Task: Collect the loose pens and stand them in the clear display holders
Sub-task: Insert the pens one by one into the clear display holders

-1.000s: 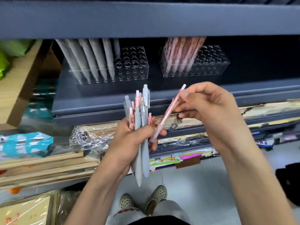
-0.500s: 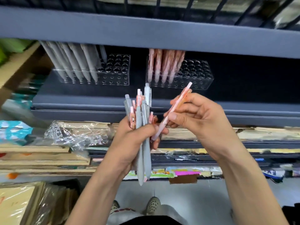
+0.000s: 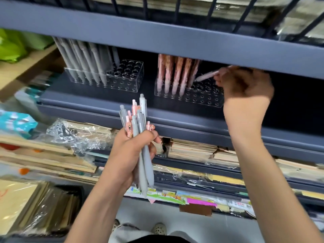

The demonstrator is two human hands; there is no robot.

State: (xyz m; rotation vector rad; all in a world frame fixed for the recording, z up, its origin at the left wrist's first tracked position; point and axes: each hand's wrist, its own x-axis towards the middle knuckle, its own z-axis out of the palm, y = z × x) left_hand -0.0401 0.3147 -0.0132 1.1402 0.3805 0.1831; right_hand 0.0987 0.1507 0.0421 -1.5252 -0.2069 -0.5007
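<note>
On the dark blue-grey metal shelf (image 3: 175, 118) stand two clear plastic display holders drilled with rows of round holes. The left clear holder (image 3: 130, 77) carries a block of upright matte grey pens (image 3: 84, 64) in its left part, with the holes on its right side open. The right clear holder (image 3: 201, 100), set apart from the first, has a block of upright pink pens (image 3: 175, 74) at its left end and open holes across the rest.

The right grip (image 3: 243, 86) is raised over the right end of the right clear holder, just under the edge of the upper shelf (image 3: 157, 37). Its fingers are curled and pinch a single pale pink pen (image 3: 206, 76) by its upper end. That pen is steeply tilted, tip pointing left and down, just beside the standing pink pens. Motion blur hides whether the tip has entered a hole.

The left grip (image 3: 129, 155) is lower, in front of the shelf, wrapped tightly round a mixed bundle of grey and pink pens (image 3: 140, 120). The bundle is held upright, click ends up, with grey barrels sticking out below the fist.

Beneath the shelf lie stacks of paper goods in clear film (image 3: 191, 149), and at the far left sits a bright green bag (image 3: 10, 48). Pale shoes (image 3: 158, 228) show on the floor at the bottom.
</note>
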